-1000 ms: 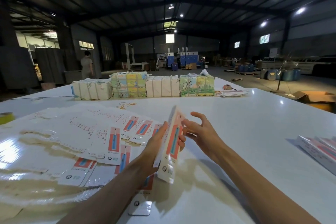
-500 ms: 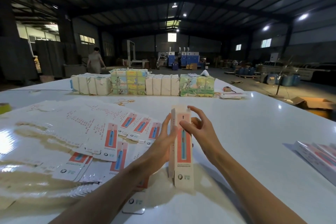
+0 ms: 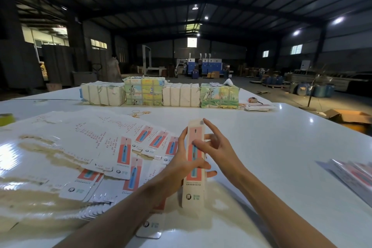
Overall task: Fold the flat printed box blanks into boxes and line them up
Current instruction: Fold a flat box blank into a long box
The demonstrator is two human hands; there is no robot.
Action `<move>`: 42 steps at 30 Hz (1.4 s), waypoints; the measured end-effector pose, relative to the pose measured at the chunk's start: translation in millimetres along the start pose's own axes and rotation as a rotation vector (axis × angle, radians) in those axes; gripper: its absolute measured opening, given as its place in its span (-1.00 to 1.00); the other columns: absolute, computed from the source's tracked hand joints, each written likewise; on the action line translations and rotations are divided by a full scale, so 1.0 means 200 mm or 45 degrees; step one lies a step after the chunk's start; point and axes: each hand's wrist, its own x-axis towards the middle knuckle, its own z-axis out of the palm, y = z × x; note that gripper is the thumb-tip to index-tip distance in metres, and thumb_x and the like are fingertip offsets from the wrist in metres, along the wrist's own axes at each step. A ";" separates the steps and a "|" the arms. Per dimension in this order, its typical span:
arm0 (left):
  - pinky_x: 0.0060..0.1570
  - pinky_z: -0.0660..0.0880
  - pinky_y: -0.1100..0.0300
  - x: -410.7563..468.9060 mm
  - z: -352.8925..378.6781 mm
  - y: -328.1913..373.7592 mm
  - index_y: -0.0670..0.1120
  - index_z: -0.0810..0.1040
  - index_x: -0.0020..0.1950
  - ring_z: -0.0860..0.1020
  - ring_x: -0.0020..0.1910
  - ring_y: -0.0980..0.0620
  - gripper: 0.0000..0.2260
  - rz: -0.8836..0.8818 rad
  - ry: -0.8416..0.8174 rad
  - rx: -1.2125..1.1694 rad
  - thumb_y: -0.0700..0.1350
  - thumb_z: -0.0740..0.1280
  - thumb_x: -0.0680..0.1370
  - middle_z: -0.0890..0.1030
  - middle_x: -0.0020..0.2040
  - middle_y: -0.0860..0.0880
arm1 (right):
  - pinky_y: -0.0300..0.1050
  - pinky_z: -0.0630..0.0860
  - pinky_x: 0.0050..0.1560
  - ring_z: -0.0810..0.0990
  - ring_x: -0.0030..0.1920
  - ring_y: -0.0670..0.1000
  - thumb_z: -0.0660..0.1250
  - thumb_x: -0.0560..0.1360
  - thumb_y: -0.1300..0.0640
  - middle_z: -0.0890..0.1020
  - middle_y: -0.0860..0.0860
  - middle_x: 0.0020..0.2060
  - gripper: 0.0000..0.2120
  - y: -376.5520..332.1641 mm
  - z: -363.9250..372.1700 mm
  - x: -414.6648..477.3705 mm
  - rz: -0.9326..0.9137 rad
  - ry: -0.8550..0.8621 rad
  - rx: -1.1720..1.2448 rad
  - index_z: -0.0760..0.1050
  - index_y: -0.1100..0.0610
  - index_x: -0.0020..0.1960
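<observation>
A tall narrow box, white with a red panel and a blue toothbrush print, stands upright on the white table in front of me. My left hand wraps around its left side and back, fingertips showing on the right. My right hand is at the box's upper part, its index finger touching the top flap and other fingers on the front face. A fanned spread of flat printed blanks lies to the left. Finished boxes lie at the right edge.
Several wrapped bundles stand in a row at the table's far side, with a small stack of blanks beside them. A tape roll sits at the far left. A person walks in the warehouse behind.
The box has gone from tilted and edge-on to upright facing me. My right hand has moved onto its top flap and front, and my left hand now grips lower around it.
</observation>
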 end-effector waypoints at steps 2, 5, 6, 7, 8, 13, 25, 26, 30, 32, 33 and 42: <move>-0.36 0.59 0.36 0.01 -0.01 -0.01 0.43 0.04 0.47 0.64 -0.04 0.41 0.01 -0.021 -0.046 -0.074 -0.21 0.64 0.39 0.47 0.18 0.19 | -0.21 0.68 -0.16 0.74 0.10 -0.08 0.49 0.53 -0.16 0.72 -0.12 0.09 -0.36 0.01 -0.01 0.00 -0.007 0.007 0.006 0.31 -0.36 0.53; -0.10 0.72 0.06 0.00 -0.01 0.01 0.51 0.09 0.46 0.72 0.11 0.03 0.02 -0.064 -0.077 -0.101 -0.15 0.63 0.33 0.52 0.27 0.09 | -0.18 0.68 -0.19 0.77 0.05 -0.03 0.50 0.55 -0.09 0.73 -0.12 -0.03 -0.39 0.02 -0.03 0.00 -0.006 -0.011 0.029 0.34 -0.31 0.51; -0.03 0.72 0.01 -0.01 -0.02 0.01 0.56 0.11 0.42 0.70 0.15 -0.03 0.01 -0.067 -0.082 -0.081 -0.13 0.64 0.31 0.53 0.29 0.08 | -0.17 0.69 -0.18 0.77 0.04 -0.01 0.51 0.55 -0.08 0.73 -0.11 -0.04 -0.40 0.02 -0.03 0.00 -0.013 -0.016 0.028 0.36 -0.30 0.52; -0.01 0.72 0.00 -0.01 -0.03 0.01 0.61 0.13 0.38 0.70 0.16 -0.05 0.00 -0.065 -0.086 -0.067 -0.13 0.64 0.30 0.53 0.29 0.09 | -0.17 0.69 -0.16 0.77 0.05 0.00 0.52 0.55 -0.08 0.73 -0.11 -0.04 -0.41 0.03 -0.03 0.00 -0.024 -0.017 0.021 0.38 -0.29 0.51; -0.02 0.72 -0.01 -0.01 -0.04 0.01 0.63 0.14 0.35 0.70 0.16 -0.05 0.00 -0.063 -0.087 -0.065 -0.14 0.65 0.29 0.53 0.29 0.08 | -0.17 0.69 -0.14 0.77 0.05 0.00 0.53 0.55 -0.08 0.73 -0.11 -0.04 -0.44 0.03 -0.03 0.00 -0.036 -0.017 0.013 0.41 -0.28 0.48; -0.06 0.72 -0.03 -0.01 -0.08 0.02 0.62 0.18 0.34 0.72 0.12 -0.01 0.02 -0.056 -0.132 -0.075 -0.14 0.71 0.25 0.57 0.26 0.05 | -0.19 0.69 -0.06 0.77 0.06 0.03 0.54 0.54 -0.07 0.75 -0.09 -0.02 -0.57 0.02 -0.03 -0.01 -0.039 -0.043 -0.009 0.51 -0.18 0.36; -0.12 0.73 -0.02 -0.07 -0.07 0.05 0.32 0.10 0.54 0.75 -0.01 -0.03 -0.09 -0.011 -0.090 0.080 -0.12 0.59 0.42 0.54 0.24 -0.01 | -0.20 0.68 -0.02 0.76 0.08 0.01 0.55 0.52 -0.09 0.75 -0.08 0.01 -0.60 0.02 -0.03 -0.02 0.050 -0.150 -0.045 0.53 -0.03 0.28; -0.10 0.73 -0.05 -0.07 -0.07 0.05 0.28 0.10 0.56 0.75 -0.01 -0.04 -0.10 -0.015 -0.099 0.094 -0.12 0.58 0.44 0.54 0.27 -0.04 | -0.19 0.68 -0.01 0.75 0.09 0.01 0.55 0.52 -0.10 0.74 -0.08 0.02 -0.60 0.03 -0.03 -0.01 0.057 -0.162 -0.049 0.53 -0.02 0.27; -0.11 0.73 -0.07 -0.07 -0.09 0.07 0.26 0.10 0.56 0.76 -0.05 -0.12 -0.13 -0.073 -0.181 0.020 -0.15 0.56 0.46 0.53 0.26 -0.09 | -0.20 0.68 -0.01 0.74 0.10 -0.02 0.53 0.50 -0.19 0.74 -0.11 0.04 -0.58 0.04 -0.03 -0.01 0.089 -0.194 -0.061 0.51 -0.06 0.25; -0.12 0.73 -0.10 -0.07 -0.10 0.07 0.29 0.14 0.52 0.76 -0.08 -0.14 -0.15 -0.105 -0.196 -0.025 -0.17 0.57 0.45 0.56 0.21 -0.13 | -0.13 0.70 0.02 0.75 0.07 0.02 0.46 0.54 -0.28 0.75 -0.06 0.03 -0.60 0.04 -0.03 0.00 0.103 -0.169 -0.042 0.53 -0.09 0.25; -0.12 0.72 -0.10 -0.07 -0.10 0.08 0.36 0.17 0.47 0.76 -0.10 -0.14 -0.16 -0.117 -0.211 -0.039 -0.16 0.58 0.43 0.56 0.21 -0.14 | -0.07 0.71 0.05 0.76 0.04 0.07 0.41 0.57 -0.31 0.76 -0.01 0.01 -0.62 0.04 -0.03 0.00 0.105 -0.131 -0.003 0.53 -0.09 0.24; -0.21 0.70 0.08 -0.09 -0.10 0.09 0.72 0.14 0.13 0.77 -0.12 -0.08 -0.22 -0.127 -0.323 0.140 0.01 0.59 0.41 0.57 0.16 -0.04 | -0.08 0.70 -0.05 0.77 0.04 0.15 0.24 0.74 0.14 0.77 0.05 -0.05 -0.79 0.02 -0.10 0.02 0.105 0.044 0.088 0.65 0.11 0.20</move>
